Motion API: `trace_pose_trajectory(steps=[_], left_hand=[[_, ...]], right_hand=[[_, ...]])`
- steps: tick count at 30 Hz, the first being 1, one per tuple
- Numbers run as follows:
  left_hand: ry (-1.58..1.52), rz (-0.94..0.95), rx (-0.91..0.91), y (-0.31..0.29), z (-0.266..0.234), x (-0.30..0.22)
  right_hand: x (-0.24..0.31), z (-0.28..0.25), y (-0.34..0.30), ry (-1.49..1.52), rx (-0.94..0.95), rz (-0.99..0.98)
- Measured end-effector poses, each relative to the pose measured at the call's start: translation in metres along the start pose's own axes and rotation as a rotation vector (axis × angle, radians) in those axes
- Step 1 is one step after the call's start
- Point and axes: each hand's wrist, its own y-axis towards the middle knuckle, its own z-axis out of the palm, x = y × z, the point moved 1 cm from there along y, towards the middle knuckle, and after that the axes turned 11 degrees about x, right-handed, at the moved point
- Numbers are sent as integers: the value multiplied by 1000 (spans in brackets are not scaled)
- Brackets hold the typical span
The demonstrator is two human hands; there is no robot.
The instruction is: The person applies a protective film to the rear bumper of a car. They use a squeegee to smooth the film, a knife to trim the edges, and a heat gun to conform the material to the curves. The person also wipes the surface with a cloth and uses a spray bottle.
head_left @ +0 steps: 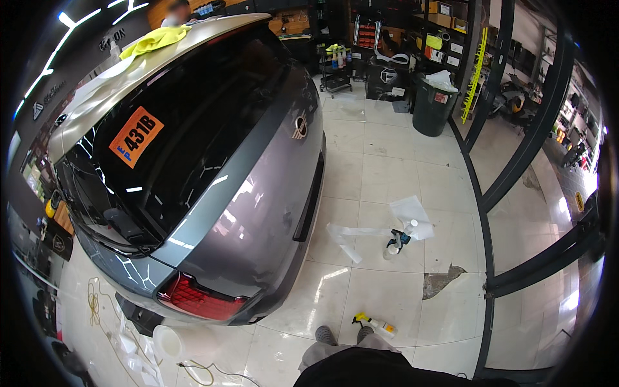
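Note:
Neither my left hand nor my right hand shows in the head view; only my dark top (pixel 400 371) and my shoes (pixel 325 334) appear at the lower edge. Before me on the left stands a car with a grey tailgate (pixel 258 187). An orange sticker (pixel 136 137) is on its dark rear window (pixel 193 109). The red tail light (pixel 200 298) faces me at the near corner. A yellow-green cloth (pixel 155 40) lies on the pale roof. Close to my feet, a spray bottle with a yellow head (pixel 376 324) rests on the floor.
Another spray bottle (pixel 393 247) stands mid-floor beside white film scraps (pixel 412 211). A white bucket (pixel 173 340), a cord (pixel 97 306) and crumpled film lie near the car. Dark door frames (pixel 487 213) line the right. Farther back are a bin (pixel 432 113), a bottle cart (pixel 336 71) and a person (pixel 175 14).

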Motion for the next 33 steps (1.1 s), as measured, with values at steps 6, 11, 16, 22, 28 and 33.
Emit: trace_pose_trajectory(steps=[6, 11, 16, 22, 28, 33], left_hand=[[-82, 13, -22, 4, -40, -3], [-46, 23, 26, 10, -65, 0], [-72, -2, 64, 1, -63, 7], [-86, -32, 110, 11, -61, -8], [-108, -27, 144, 46, -47, -51], [-158, -19, 141, 98, -31, -101]], right_hand=[[58, 4, -32, 63, -77, 45], [98, 36, -71, 119, -57, 107], [128, 40, -116, 121, 113, 169], [88, 25, -84, 142, 86, 231], [73, -47, -59, 313, -549, -32], [19, -114, -40, 314, -356, 1]])
